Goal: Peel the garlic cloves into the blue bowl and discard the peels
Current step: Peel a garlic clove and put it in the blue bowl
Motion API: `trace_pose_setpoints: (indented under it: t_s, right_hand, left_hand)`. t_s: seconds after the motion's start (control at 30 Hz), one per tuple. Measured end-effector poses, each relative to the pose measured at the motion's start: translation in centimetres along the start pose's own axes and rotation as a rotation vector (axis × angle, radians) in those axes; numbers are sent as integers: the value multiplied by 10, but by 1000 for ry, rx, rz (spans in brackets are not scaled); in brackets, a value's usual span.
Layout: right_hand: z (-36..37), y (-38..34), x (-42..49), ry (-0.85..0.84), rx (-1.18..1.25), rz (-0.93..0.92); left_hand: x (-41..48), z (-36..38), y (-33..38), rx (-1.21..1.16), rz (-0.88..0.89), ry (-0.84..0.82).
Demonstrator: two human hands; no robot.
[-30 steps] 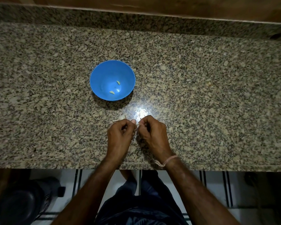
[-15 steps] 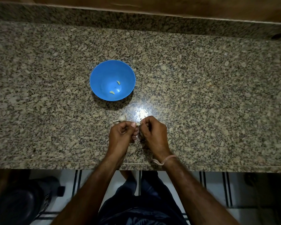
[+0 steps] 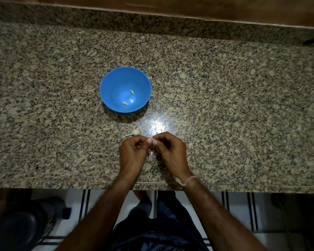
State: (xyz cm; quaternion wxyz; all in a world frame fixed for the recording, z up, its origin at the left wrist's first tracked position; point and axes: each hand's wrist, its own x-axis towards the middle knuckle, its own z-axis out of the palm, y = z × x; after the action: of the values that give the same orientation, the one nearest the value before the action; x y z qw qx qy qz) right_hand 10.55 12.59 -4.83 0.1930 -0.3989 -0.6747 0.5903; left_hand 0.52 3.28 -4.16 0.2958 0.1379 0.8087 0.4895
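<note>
The blue bowl [image 3: 112, 82] stands on the granite counter with two peeled garlic cloves [image 3: 131, 92] inside. In front of it lies the rest of a garlic bulb [image 3: 135, 132] with a stalk. Just below the bulb, my left hand [image 3: 131, 154] and my right hand [image 3: 170, 153] meet fingertip to fingertip, both pinched on a small garlic clove [image 3: 153, 141] that is mostly hidden by the fingers. A pale scrap of peel [image 3: 150, 153] shows between the hands.
The granite counter [image 3: 225, 109] runs wide to both sides, with a raised back ledge and wood above. Its front edge lies just under my wrists. A dark round object [image 3: 22, 225] sits on the tiled floor at lower left.
Both hands have stayed in place with only small finger movements on the clove. The bowl and bulb have not moved.
</note>
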Motion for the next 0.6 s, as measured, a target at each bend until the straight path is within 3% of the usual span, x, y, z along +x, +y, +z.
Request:
trace_pose_setpoints:
  t_s: [0.33, 0.6]
  right_hand:
    - [3, 7, 1, 36, 35, 98]
    - [-1, 8, 1, 60, 15, 88]
  left_hand:
    - [1, 4, 0, 56, -22, -37]
    - [-5, 2, 4, 113, 113, 12]
